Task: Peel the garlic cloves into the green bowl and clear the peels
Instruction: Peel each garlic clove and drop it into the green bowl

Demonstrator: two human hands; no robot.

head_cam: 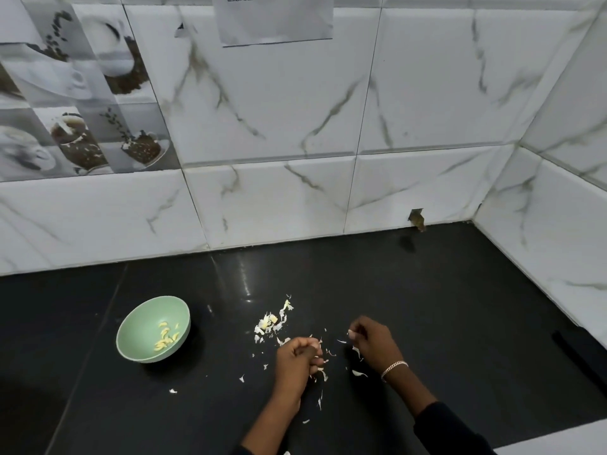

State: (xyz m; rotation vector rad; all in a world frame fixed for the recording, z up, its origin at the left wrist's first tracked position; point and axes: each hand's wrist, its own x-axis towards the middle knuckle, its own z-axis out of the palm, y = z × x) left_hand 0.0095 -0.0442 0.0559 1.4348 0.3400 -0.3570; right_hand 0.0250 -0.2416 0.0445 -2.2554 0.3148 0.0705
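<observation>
A green bowl [131, 336] stands on the black counter at the left, with several peeled yellow garlic cloves [166, 336] inside. A small heap of white garlic peels [272, 321] lies right of the bowl, and loose flakes [358, 373] are scattered around my hands. My left hand [295, 362] is curled and grips a garlic clove, mostly hidden by the fingers. My right hand [374, 339], with a bracelet on the wrist, pinches a thin strip of peel at its fingertips. The two hands are a little apart.
The black counter [443, 307] meets a white marble-tiled wall [295, 205] behind and at the right. A dark object [571, 353] lies near the counter's right edge. A sheet of paper [276, 18] hangs on the wall above.
</observation>
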